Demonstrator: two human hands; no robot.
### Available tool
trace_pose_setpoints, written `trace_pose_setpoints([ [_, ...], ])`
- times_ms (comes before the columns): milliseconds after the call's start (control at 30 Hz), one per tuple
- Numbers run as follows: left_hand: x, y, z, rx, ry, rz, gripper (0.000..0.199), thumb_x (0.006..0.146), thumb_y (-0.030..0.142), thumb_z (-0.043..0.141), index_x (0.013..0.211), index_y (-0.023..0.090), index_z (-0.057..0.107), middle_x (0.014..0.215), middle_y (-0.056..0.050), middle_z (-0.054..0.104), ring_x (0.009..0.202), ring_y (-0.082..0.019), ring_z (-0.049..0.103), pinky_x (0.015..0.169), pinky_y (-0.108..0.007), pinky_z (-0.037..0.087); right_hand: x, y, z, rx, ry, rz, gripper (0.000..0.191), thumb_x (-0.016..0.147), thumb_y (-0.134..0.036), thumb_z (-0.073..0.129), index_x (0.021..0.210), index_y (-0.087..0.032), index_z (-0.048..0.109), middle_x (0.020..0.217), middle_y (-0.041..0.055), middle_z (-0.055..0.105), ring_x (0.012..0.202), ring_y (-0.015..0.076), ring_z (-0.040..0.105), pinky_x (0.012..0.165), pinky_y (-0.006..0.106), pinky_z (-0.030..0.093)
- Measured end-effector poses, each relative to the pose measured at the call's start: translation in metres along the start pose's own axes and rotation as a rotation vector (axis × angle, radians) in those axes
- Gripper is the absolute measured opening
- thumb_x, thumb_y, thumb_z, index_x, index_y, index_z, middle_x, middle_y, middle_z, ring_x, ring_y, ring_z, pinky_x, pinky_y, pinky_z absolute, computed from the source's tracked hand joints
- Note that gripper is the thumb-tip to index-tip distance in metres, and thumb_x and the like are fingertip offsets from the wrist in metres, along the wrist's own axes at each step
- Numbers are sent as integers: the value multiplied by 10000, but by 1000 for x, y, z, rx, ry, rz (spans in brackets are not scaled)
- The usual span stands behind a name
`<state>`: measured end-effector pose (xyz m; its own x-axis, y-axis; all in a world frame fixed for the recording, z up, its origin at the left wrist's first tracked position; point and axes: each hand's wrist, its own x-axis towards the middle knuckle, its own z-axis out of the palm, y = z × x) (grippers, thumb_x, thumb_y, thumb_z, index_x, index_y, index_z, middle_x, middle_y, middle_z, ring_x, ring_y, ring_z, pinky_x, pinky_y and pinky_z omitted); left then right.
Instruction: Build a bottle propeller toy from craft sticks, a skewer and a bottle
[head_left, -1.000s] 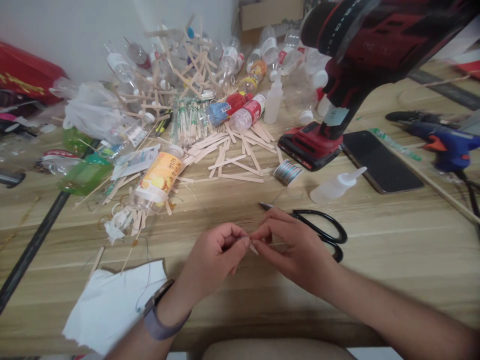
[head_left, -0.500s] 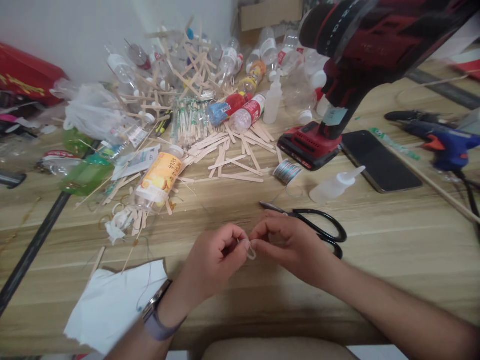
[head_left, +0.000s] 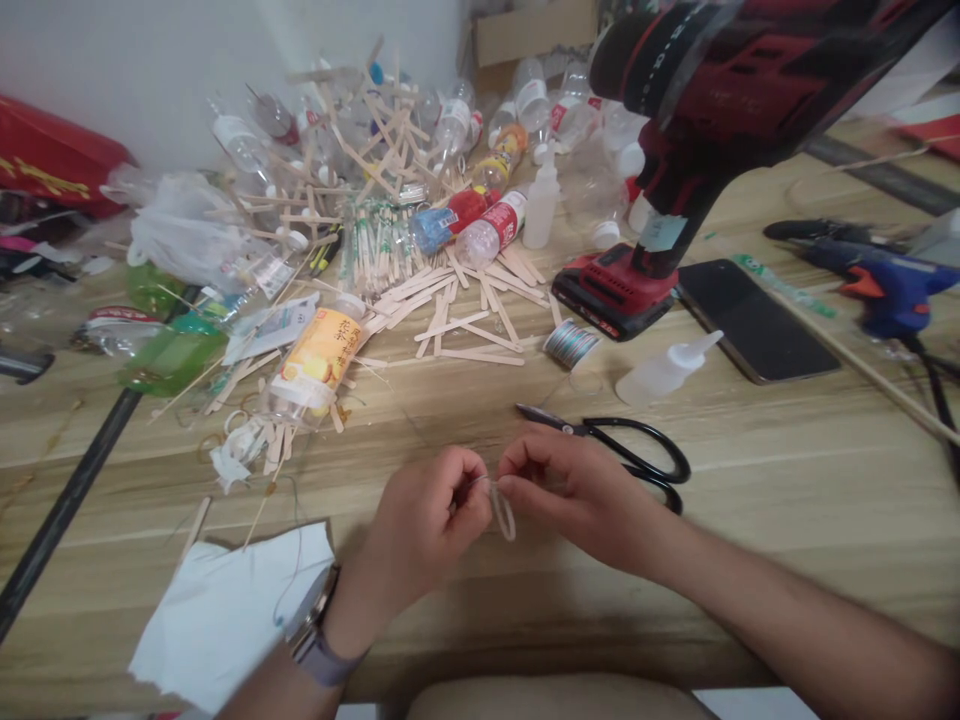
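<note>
A small pale ring (head_left: 505, 514) hangs between my two hands at the lower middle of the view. My left hand (head_left: 435, 510) has its thumb and forefinger pinched on a thin thread beside the ring. Close on its right, my right hand (head_left: 574, 495) pinches at the top of the ring, where the thread meets it. Which fingertip bears on the ring and which on the thread is hard to make out. Black-handled scissors (head_left: 637, 450) lie just behind my right hand. Beyond them stands a spool of multicoloured thread (head_left: 572, 345).
A red drill (head_left: 675, 150) stands at the right, near a phone (head_left: 757, 320), a glue bottle (head_left: 667, 370) and a blue glue gun (head_left: 885, 285). Wooden sticks (head_left: 480, 325) and plastic bottles fill the back. White paper (head_left: 225, 610) lies at the left front.
The pale ring now hangs lower and shows more of its loop. My fingertips have drawn slightly apart, with thread visible between them.
</note>
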<state>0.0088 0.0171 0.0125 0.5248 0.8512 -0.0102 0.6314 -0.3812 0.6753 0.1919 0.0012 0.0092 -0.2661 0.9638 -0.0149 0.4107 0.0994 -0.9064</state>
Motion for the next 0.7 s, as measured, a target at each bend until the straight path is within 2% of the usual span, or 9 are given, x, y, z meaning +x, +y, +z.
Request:
trace_pose_setpoints([
  [233,0,1,2,162,148,142,129,875,192,429,797,198,530,624,7,624,523,-130,523,519,-239,354,-1,1,1,94,23,46,152,825,-246,592,703,-167,635,637,-11,570,577,109,475,525,222,374],
  [467,-4,4,8,153,230,187,126,868,166,428,798,213,521,589,25,605,487,-118,510,493,-228,355,-2,3,6,414,-19,115,180,785,-337,666,720,-169,670,671,1,622,641,130,538,585,244,426],
  [700,-6,3,9,109,186,199,171,885,161,431,734,213,491,547,29,560,484,-121,503,501,-229,357,-1,0,5,702,-68,298,195,740,-354,706,665,-177,671,627,-26,638,622,118,548,637,253,427],
])
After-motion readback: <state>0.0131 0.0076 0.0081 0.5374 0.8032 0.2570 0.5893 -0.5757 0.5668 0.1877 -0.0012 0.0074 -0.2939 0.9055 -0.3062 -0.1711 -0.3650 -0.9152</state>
